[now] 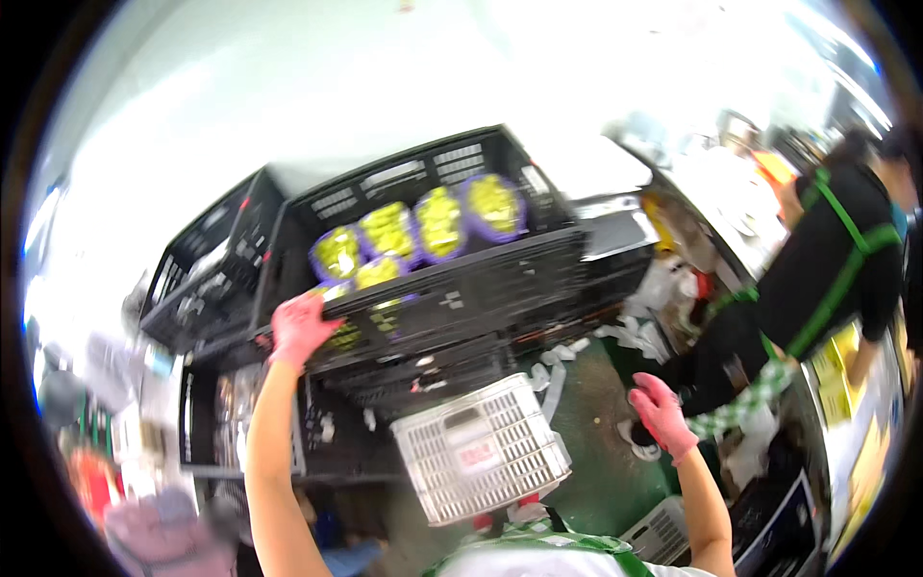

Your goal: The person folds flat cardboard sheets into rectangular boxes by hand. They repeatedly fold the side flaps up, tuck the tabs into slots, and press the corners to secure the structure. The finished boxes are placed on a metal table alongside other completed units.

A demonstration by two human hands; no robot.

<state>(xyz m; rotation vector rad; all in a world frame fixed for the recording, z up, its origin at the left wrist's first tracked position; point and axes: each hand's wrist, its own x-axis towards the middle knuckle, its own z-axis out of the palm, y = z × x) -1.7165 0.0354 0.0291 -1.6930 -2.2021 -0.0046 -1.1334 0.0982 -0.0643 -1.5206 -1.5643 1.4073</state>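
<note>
My left hand point(299, 332), in a pink glove, grips the near left corner of a large black plastic crate point(461, 290), its fingers over the rim and its thumb outside. Inside that crate sit several purple-edged packs point(440, 223) of what look like green grapes, some under clear film. One pack by my left hand is partly hidden behind the near wall. Held out over the floor at the right, my right hand point(663, 417), also pink-gloved, is open and holds nothing. A white slatted plastic crate point(481, 450) is low in front of my body, between my forearms.
Another black crate point(207, 260) stands at the left, with a lower one point(199, 413) holding wrapped packs beneath. At the right a person point(817, 260) in dark clothes with green straps works at a counter. Crumpled white plastic point(635, 337) litters the green floor point(591, 423).
</note>
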